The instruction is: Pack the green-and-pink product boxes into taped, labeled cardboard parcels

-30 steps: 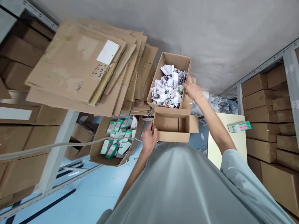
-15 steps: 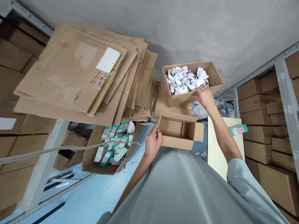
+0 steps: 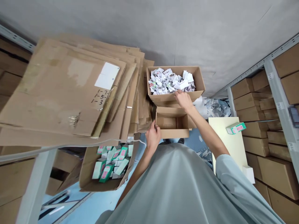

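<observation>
An open small carton point(image 3: 175, 133) with bare inner walls stands upright in front of my body. My left hand point(image 3: 153, 136) grips its left side, the thumb against the near corner and the fingers behind. Just beyond it is a larger cardboard box point(image 3: 161, 99) filled with crumpled white paper point(image 3: 169, 81). My right hand point(image 3: 183, 99) reaches over the carton's right end and is closed on the larger box's near rim, its fingertips close to the paper. My right forearm covers part of the carton's right flap.
Flattened cardboard point(image 3: 63, 87) is stacked high at left. Below it, a box point(image 3: 87, 174) holds several green and white small boxes. One green box point(image 3: 235, 128) lies on a cream surface point(image 3: 224, 140) at right. Shelves of cartons point(image 3: 255, 146) line the right side; a cable point(image 3: 77, 144) crosses at left.
The paper-filled box has shifted left along the wall with my right hand on its rim, and now sits more directly behind the small carton. My left hand keeps hold of the carton.
</observation>
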The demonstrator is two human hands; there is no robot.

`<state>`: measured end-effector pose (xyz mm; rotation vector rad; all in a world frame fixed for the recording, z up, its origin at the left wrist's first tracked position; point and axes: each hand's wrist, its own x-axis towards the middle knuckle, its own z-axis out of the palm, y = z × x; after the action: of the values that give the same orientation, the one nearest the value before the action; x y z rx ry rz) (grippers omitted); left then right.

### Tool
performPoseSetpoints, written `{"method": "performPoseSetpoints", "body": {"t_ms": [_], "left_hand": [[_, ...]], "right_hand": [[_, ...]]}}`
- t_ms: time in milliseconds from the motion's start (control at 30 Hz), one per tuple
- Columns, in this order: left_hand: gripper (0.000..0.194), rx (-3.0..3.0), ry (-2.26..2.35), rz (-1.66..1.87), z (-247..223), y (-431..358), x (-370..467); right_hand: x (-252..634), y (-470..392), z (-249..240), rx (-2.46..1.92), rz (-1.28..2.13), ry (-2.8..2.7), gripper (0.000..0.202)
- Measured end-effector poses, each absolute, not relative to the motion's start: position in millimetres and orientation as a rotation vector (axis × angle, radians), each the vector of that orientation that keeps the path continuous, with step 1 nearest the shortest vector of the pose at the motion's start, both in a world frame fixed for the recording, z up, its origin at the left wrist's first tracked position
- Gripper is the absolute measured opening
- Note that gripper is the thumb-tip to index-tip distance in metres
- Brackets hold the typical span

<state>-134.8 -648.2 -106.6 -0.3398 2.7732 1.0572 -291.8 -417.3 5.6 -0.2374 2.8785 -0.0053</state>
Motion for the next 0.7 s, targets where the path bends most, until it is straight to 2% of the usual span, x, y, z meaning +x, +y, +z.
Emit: {"method": "performPoseSetpoints", "body": {"t_ms": [167, 333, 433, 533, 700], "left_hand": [[0.056, -0.364, 2.721, 1.192, -131.3, -651.1, -152.7], [0.055, -0.315, 2.662, 1.288, -158.2, -652.9, -158.9], [0.052, -0.241, 2.702, 1.346, -170.5, -653.3, -157.9], [0.049, -0.191, 2.785, 1.36, -173.6, -655.9, -157.8], [0.049, -0.209, 2.869, 1.337, -158.5, -657.4, -164.5]], "right_hand": [[-262.6, -411.6, 7.8, -0.109, -0.192, 3.027, 0.045], [-184.8, -395.2, -24.5, 0.007, -0.531, 3.057, 0.032], [-146.6, -393.9, -55.6, 0.064, -0.513, 3.051, 0.025], [-126.5, -397.2, -79.3, 0.213, -0.474, 3.113, 0.033], [-126.0, -399.4, -71.8, 0.264, -0.576, 3.06, 0.039]]}}
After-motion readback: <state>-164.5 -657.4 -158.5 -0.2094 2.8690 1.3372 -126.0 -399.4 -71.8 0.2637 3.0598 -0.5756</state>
